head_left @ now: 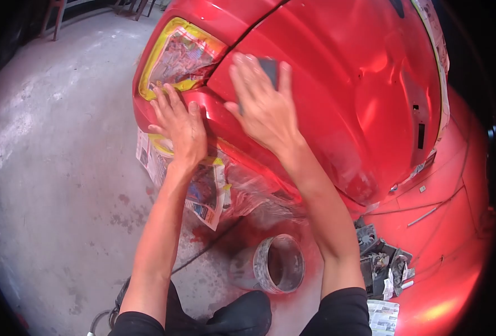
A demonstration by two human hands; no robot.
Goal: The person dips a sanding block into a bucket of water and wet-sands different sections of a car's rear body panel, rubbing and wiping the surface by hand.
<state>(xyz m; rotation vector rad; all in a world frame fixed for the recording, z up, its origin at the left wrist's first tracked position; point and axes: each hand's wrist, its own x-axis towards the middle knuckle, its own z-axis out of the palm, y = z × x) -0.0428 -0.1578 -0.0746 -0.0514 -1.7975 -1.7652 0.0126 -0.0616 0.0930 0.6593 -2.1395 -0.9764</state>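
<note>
A red car body point(320, 73) fills the upper middle of the head view. My right hand point(262, 103) presses a dark grey sanding pad point(268, 70) flat on the red panel, near the seam; the palm hides most of the pad. Lower left of it, my left hand point(180, 123) lies with spread fingers on the red corner, holding nothing. Its fingertips are by the lower edge of an opening masked with newspaper point(183, 56) and yellow tape point(151, 59). More newspaper point(206, 193) and clear plastic film hang below the left hand.
A round, paint-stained bucket point(280, 263) stands on the grey floor point(63, 168) below the car. Dark parts and scraps point(382, 263) are piled at the lower right, by a sheet of paper point(383, 316). A thin cable crosses the floor. Stool legs point(57, 19) show at the upper left.
</note>
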